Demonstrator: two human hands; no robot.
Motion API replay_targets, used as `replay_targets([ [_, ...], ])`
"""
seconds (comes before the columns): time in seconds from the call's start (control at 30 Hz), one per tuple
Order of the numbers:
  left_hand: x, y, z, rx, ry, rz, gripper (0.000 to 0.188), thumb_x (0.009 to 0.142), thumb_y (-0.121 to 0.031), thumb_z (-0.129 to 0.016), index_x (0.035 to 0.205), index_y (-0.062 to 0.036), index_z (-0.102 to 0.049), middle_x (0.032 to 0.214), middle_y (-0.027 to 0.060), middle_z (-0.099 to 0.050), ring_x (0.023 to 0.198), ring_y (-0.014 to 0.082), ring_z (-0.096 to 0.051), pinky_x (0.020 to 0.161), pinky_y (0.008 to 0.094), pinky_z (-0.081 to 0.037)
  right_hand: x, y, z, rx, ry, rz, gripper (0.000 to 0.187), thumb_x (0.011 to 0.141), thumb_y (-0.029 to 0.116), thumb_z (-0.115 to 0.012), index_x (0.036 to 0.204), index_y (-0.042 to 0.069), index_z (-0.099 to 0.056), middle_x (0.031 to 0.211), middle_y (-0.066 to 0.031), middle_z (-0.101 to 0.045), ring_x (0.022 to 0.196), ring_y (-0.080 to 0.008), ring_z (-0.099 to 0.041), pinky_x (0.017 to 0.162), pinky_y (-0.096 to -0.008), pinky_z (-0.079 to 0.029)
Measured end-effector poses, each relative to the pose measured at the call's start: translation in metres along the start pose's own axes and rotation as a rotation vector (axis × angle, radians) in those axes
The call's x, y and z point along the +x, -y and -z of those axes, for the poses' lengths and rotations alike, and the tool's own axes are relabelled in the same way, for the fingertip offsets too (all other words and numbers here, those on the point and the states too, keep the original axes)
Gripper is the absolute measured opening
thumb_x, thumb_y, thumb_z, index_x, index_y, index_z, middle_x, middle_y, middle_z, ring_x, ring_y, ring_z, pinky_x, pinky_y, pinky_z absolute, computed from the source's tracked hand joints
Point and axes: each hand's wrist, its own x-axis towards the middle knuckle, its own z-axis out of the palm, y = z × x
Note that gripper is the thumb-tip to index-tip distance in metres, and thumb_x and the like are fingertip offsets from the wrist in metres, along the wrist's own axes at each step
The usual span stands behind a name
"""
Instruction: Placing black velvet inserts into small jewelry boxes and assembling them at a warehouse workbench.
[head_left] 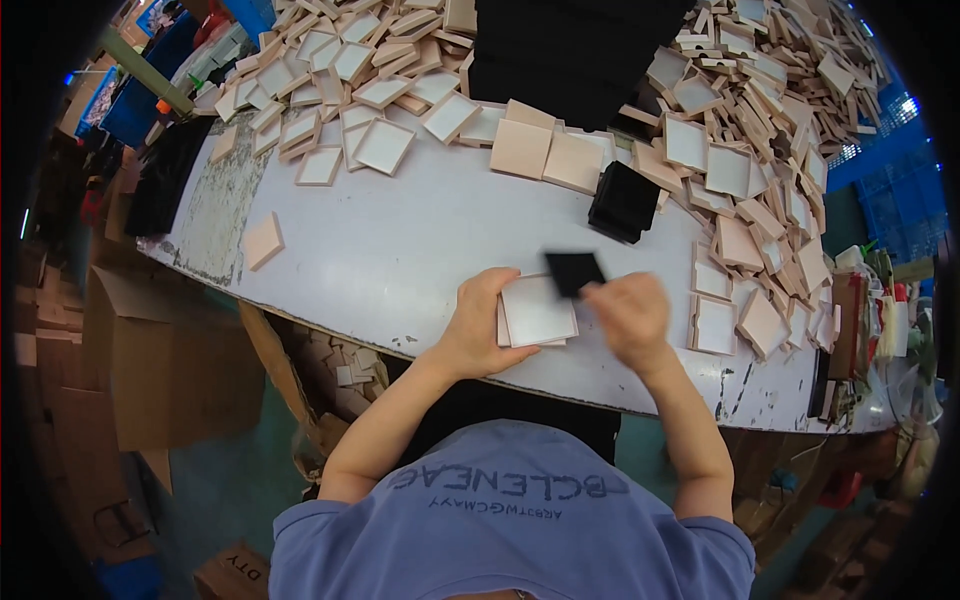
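Observation:
My left hand (478, 325) is closed around the left side of a small pale pink box part (538, 310) with a white inside, near the table's front edge. Another pink piece peeks out beneath it. Pinched in my right hand (632, 312) is a thin black square pad (575, 272), slightly blurred, just above the box part's upper right corner. Beyond my right hand stands a stack of black pads (624, 202). Behind that stack, pink box pieces (548, 150) lie side by side.
Heaps of pink and white box parts (350, 60) cover the back left of the table (400, 230), with more box parts (725, 170) at the right. A large black cloth-like sheet (570, 60) lies at the back. One box piece (262, 241) sits alone at left, near a cardboard carton (180, 360).

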Motion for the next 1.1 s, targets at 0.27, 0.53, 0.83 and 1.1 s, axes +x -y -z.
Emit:
replay_targets([
  [0.27,0.005,-0.002,0.002,-0.033,0.044,0.000,0.106,0.056,-0.025,-0.080,0.138,0.0002,-0.017,0.124,0.0184,-0.041,0.114,0.0330,-0.040,0.096,0.0419,-0.026,0.006,0.020,-0.016,0.282,0.513,0.055,0.014,0.063,0.007,-0.061,0.077,0.009,-0.060,0.074,-0.0021,-0.054,0.069,-0.0205,-0.053,0.060,-0.0322,-0.045],
  [0.53,0.005,-0.017,0.013,0.247,0.173,-0.079,0.064,0.067,-0.031,-0.073,0.124,-0.0152,-0.050,0.130,0.0242,-0.033,0.119,0.0374,-0.034,0.094,0.0452,-0.026,0.019,-0.138,0.010,-0.172,-0.114,-0.546,0.027,0.075,0.008,-0.061,0.102,0.005,-0.058,0.101,-0.0136,-0.059,0.093,-0.0313,-0.056,0.081,-0.0393,-0.045],
  [0.83,-0.001,-0.022,0.001,0.296,0.158,-0.157,0.047,0.071,-0.024,-0.069,0.116,-0.0243,-0.058,0.135,0.0230,-0.029,0.118,0.0407,-0.032,0.095,0.0471,-0.028,0.015,-0.203,-0.016,-0.555,0.265,-0.299,0.021,0.075,0.012,-0.060,0.095,0.012,-0.064,0.109,-0.0086,-0.057,0.100,-0.0275,-0.054,0.079,-0.0353,-0.043],
  [1.1,0.009,-0.031,0.016,0.393,0.317,-0.101,0.047,0.072,-0.020,-0.067,0.117,-0.0252,-0.057,0.138,0.0204,-0.028,0.118,0.0414,-0.031,0.092,0.0489,-0.030,0.049,-0.110,0.030,0.327,-0.355,-0.814,0.008,0.079,0.007,-0.061,0.077,0.004,-0.055,0.074,-0.0032,-0.058,0.070,-0.0166,-0.059,0.062,-0.0293,-0.048],
])
